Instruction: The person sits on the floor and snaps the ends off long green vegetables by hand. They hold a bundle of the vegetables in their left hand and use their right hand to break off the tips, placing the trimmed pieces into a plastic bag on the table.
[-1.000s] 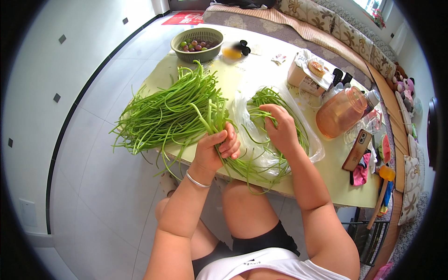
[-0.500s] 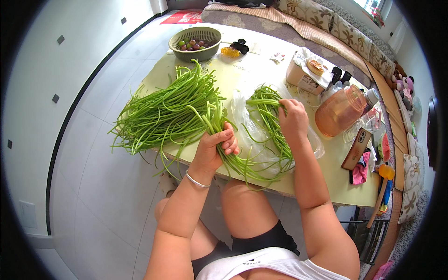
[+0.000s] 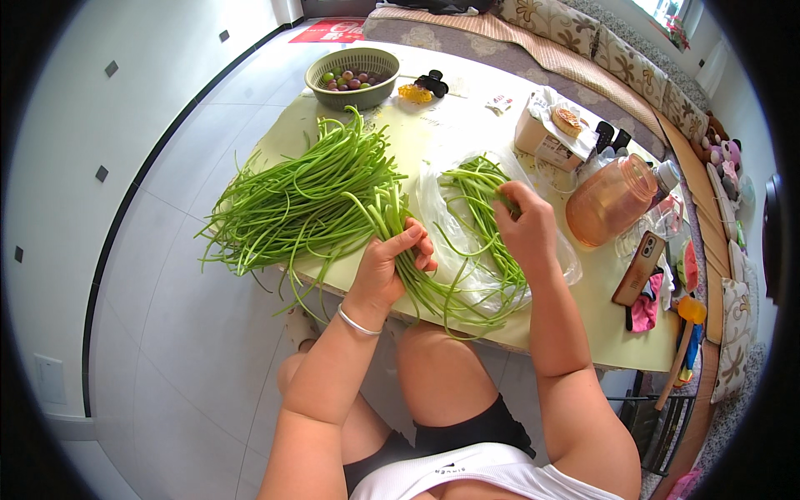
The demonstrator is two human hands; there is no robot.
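Note:
A big loose pile of long green stalks lies on the left half of a pale yellow table. My left hand is closed around a bunch of these stalks near the table's front edge. My right hand reaches over a clear plastic bag and pinches a stalk of the smaller green bunch lying on that bag. A thin bracelet circles my left wrist.
A green basket of small round fruit stands at the table's far end, near a black hair clip. A cardboard box, an orange-tinted jug and a phone sit on the right. A patterned sofa runs behind.
My right hand has moved away from my left hand, out over the plastic bag to the smaller bunch. My left hand keeps its hold on its stalks.

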